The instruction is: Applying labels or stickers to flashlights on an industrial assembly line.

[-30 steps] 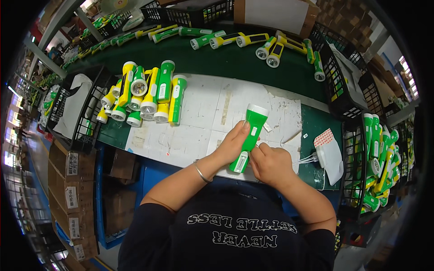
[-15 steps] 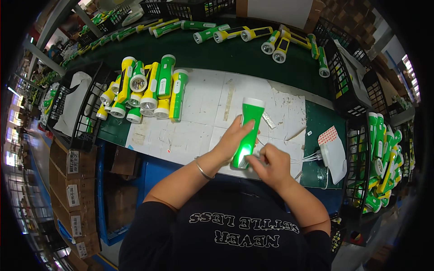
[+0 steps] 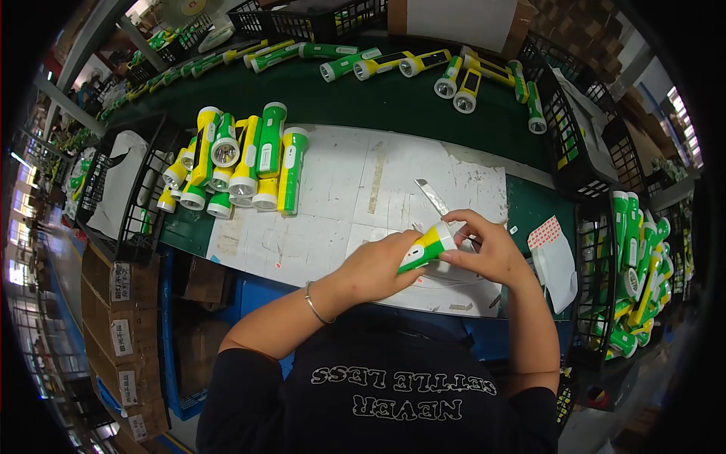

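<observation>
A green and yellow flashlight (image 3: 423,252) with a white head lies tilted across my left hand (image 3: 382,266), whose fingers are wrapped round its body. Its white head points right, toward my right hand (image 3: 488,250). There the thumb and forefinger are bent round the rim of the head, seemingly gripping it; the other fingers are curled. A thin pale cord loops below the right hand. Just beyond the hands, a narrow silvery strip (image 3: 432,198) rests on the white work surface (image 3: 333,181). The tail of the flashlight is hidden by my left hand.
Several flashlights (image 3: 242,163) are piled at the left of the white surface, beside a black crate (image 3: 144,181). More (image 3: 389,64) line the far edge of the green table. A full black crate (image 3: 597,295) stands at right, near a white packet (image 3: 553,261).
The flashlight has turned from near upright to tilted, its head now toward my right hand. My right hand has moved from its lower end to the head. The green glow no longer shows.
</observation>
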Motion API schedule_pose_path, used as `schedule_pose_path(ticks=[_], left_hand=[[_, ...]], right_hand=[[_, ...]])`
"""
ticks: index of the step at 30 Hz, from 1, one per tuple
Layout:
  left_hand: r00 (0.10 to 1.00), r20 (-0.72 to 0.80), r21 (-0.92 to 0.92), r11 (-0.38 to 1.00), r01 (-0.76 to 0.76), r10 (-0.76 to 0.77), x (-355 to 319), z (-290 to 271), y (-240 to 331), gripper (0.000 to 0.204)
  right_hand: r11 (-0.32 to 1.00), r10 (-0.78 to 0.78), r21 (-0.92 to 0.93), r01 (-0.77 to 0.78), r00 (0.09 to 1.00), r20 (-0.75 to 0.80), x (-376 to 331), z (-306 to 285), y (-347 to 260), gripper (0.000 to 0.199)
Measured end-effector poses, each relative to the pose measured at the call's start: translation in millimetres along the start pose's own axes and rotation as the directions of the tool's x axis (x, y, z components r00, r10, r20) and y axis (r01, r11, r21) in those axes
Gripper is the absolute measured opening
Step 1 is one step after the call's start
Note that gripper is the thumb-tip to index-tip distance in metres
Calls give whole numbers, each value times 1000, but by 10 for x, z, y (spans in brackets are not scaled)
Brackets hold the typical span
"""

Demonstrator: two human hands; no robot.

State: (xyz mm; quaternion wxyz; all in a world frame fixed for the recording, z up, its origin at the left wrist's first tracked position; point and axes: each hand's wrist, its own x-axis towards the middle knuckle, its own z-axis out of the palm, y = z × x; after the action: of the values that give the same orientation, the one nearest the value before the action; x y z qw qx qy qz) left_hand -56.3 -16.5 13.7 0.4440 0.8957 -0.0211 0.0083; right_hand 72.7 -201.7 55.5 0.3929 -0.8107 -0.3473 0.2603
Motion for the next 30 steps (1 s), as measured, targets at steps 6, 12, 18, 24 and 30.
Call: schedule_pose_path(ticks=[6, 12, 18, 24, 30], left_hand=[[990, 84, 432, 899, 63, -110, -161, -503, -54, 37], [958, 215, 414, 906, 85, -189, -152, -537, -36, 42], [979, 155, -301, 938, 173, -131, 34, -171, -252, 63], [964, 41, -228, 937, 265, -263, 116, -80, -248, 61], [961, 36, -221, 936, 276, -274, 177, -29, -156, 61]], right_hand=[[957, -23, 287, 29, 999, -25, -112, -86, 216, 65], [927, -76, 370, 61, 997, 26, 6, 22, 164, 62], [977, -110, -207, 50, 951, -289, 269, 530, 480, 34], [981, -148, -171, 89, 918, -369, 283, 588, 549, 16], [839, 71, 544, 20, 987, -146, 131, 468, 361, 14]])
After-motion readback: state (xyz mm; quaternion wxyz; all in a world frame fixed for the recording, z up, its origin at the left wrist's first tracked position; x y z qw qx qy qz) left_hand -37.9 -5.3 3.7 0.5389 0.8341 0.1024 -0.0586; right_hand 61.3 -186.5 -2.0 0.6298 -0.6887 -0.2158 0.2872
